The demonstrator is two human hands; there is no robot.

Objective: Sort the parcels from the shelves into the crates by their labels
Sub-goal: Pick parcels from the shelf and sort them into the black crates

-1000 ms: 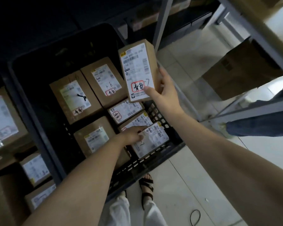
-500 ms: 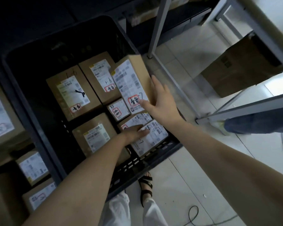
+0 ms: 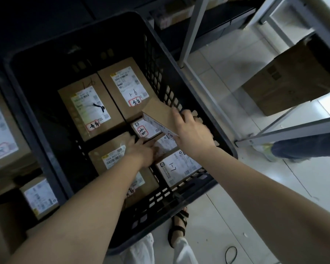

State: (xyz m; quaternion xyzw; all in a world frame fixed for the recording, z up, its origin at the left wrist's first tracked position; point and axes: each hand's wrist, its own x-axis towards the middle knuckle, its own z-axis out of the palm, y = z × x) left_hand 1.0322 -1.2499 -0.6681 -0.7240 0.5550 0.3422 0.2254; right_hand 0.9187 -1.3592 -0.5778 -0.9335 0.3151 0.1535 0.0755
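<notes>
My right hand point(image 3: 192, 134) grips a small brown parcel point(image 3: 157, 113) and holds it tilted on edge against the right wall of the black crate point(image 3: 179, 88), label side turned down toward the boxes below. My left hand point(image 3: 141, 150) rests on the labelled parcels in the crate's near right part, fingers reaching toward a small white-labelled box point(image 3: 165, 143). Several brown parcels with white labels and red-circled marks lie flat in the crate, among them two large ones at the back point(image 3: 88, 109) point(image 3: 128, 88) and one marked "1-7" point(image 3: 179, 168) at the front right.
A second crate point(image 3: 0, 130) with labelled parcels stands to the left. Grey shelf legs point(image 3: 191, 31) and a rail point(image 3: 293, 130) run to the right, with a big carton point(image 3: 286, 80) under the shelf. Another person's leg point(image 3: 303, 149) is at right. My sandalled foot point(image 3: 179, 223) is below the crate.
My right hand lowered the parcel from above the crate into it, tipping its label face down along the right wall. My left hand slid slightly back over the parcels.
</notes>
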